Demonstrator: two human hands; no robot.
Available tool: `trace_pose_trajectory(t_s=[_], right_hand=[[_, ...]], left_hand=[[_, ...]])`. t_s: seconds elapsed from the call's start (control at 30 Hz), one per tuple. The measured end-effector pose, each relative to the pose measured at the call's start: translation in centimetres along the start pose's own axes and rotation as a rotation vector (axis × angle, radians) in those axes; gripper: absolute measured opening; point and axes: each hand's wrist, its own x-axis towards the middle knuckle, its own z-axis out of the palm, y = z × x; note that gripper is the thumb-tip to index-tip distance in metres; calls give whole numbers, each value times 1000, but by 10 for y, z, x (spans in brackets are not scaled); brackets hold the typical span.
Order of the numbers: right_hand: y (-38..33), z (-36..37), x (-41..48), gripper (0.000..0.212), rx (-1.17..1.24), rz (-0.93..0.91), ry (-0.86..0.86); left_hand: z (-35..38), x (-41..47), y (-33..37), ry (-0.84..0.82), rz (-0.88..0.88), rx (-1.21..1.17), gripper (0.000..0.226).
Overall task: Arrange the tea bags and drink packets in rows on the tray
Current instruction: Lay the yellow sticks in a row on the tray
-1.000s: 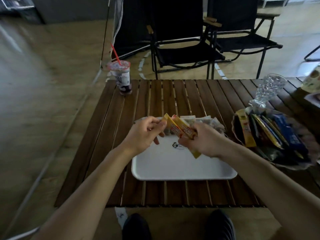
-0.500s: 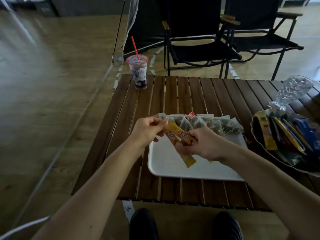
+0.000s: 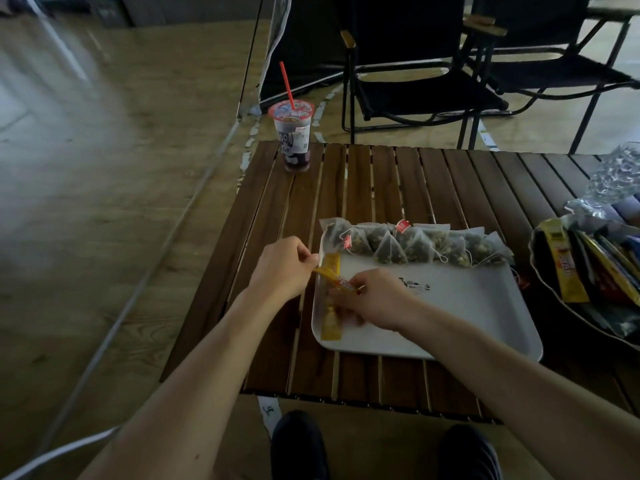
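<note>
Laying a second stick packet beside the first looks like the step in hand. The left hand point(image 3: 284, 268) pinches one end of the held packet point(image 3: 333, 277) just off the tray's point(image 3: 467, 306) left edge, thumb and fingers clamped on it. The right hand point(image 3: 377, 299), over the tray's left part, has curled fingers closed on the other end — whether it also touches the laid packet below, I cannot tell. That laid packet point(image 3: 331, 322) lies lengthwise along the tray's left edge, and the tea bags point(image 3: 415, 244) sit in one overlapping row along the tray's far edge.

To do it well, I would turn the held packet until it runs parallel to the laid one. Then I would lower it flat inside the tray, just to the right of its neighbour, with the ends lined up — a crooked start would skew the whole row. Letting go with one hand first and nudging with the other should keep it from sliding on the smooth tray. More packets wait in the bowl point(image 3: 536, 251) to the tray's right. A cup point(image 3: 294, 136) stands beyond the tray's far left corner, well apart.
</note>
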Motion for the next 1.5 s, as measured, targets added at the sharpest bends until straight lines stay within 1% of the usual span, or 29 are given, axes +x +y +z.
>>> trace_pose_trajectory(t_s=[0.1, 0.17, 0.2, 0.27, 0.33, 0.43, 0.47, 0.57, 0.63, 0.7, 0.73, 0.8, 0.87, 0.97, 1.07, 1.17, 1.3, 1.4, 1.5], right_hand=[[-6, -2, -3, 49, -92, -7, -28], [-8, -8, -5, 59, -99, 10, -15], [-9, -14, -5, 57, -80, 34, -9], [-6, -24, -7, 40, -25, 80, 9], [1, -31, -8, 27, -31, 78, 58], [10, -35, -8, 14, -45, 53, 116], [10, -36, -9, 11, -49, 46, 132], [8, -40, -12, 12, -94, 14, 179], [8, -40, -14, 9, -68, 27, 147], [9, -36, -15, 16, -70, 57, 89], [9, -33, -14, 20, -113, 59, 77], [9, -27, -11, 27, -198, 49, 85], [8, -23, -8, 29, -189, 51, 89], [6, -20, -5, 29, -103, 65, 63], [3, -21, -6, 28, 10, 91, 21], [3, -24, -9, 25, -31, 101, -2], [6, -17, -9, 15, -32, 47, 3], [4, -12, -7, 16, -48, 12, 32], [4, -13, -7, 17, -30, 15, -6]], left_hand=[[1, 1, -2, -50, 8, 31, 16], [1, 1, -2, -78, 16, 48, 20], [0, 1, -1, -99, 14, 52, 22], [1, 0, 1, -154, 14, 61, 29], [3, -1, 3, -197, 22, 80, 38], [4, -3, 5, -227, 30, 106, 44], [4, -3, 6, -230, 32, 109, 46], [4, -5, 6, -235, 27, 112, 50], [4, -6, 6, -244, 22, 102, 53], [3, -6, 8, -251, 6, 90, 52], [2, -7, 8, -258, -2, 90, 51], [1, -7, 10, -285, -12, 91, 46], [2, -8, 11, -315, -16, 90, 40], [4, -10, 11, -332, -2, 96, 35], [6, -10, 10, -334, 8, 89, 34], [6, -9, 10, -361, 0, 69, 35], [5, -11, 11, -359, 12, 78, 32], [5, -12, 12, -362, 22, 83, 35], [5, -12, 11, -383, 15, 78, 35]])
